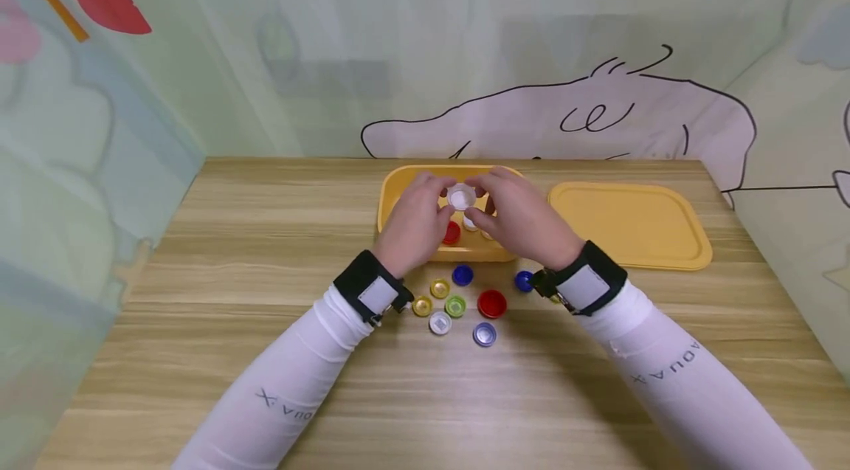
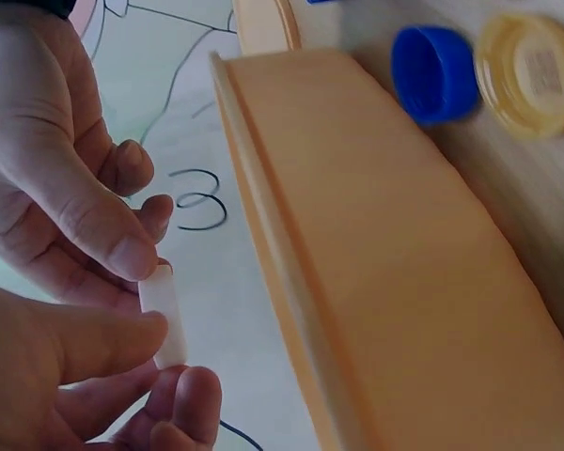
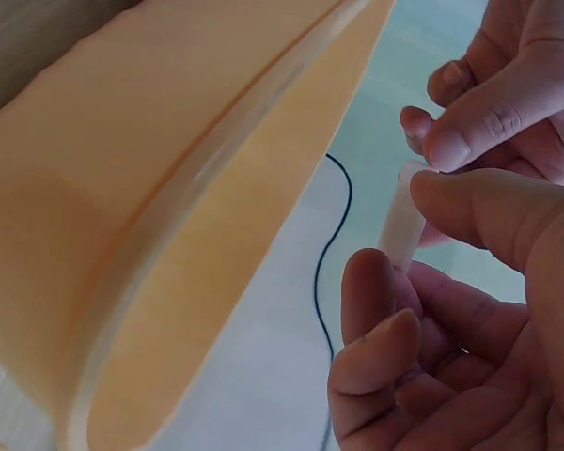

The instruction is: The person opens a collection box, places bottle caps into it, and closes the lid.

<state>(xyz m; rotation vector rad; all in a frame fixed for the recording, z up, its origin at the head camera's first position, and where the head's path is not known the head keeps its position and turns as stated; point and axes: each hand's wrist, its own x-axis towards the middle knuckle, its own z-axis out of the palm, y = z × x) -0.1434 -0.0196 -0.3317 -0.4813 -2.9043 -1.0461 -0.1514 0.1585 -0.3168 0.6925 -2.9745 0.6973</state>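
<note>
White sleeves [image 1: 285, 374] foremost, white cap [image 1: 461, 197] held aloft

Beyond the sleeves, coloured caps [image 1: 492, 304] are scattered on the bench [image 1: 265, 271]. The white cap is suspended above the yellow box [image 1: 465, 254], its rim pinched between the curled fingers of the left hand [image 1: 413, 225] and of the right hand [image 1: 530, 223]. Light, fairly stiff and slightly slippery handling is to be expected, judging by the smooth, plastic-like surface; opposite sides of the rim are best gripped. A round, shallow form with a pale inner disc is presented; edge-on, a slim wall is seen. Beside the box, a yellow lid [image 1: 631, 226] is laid flat.
</note>
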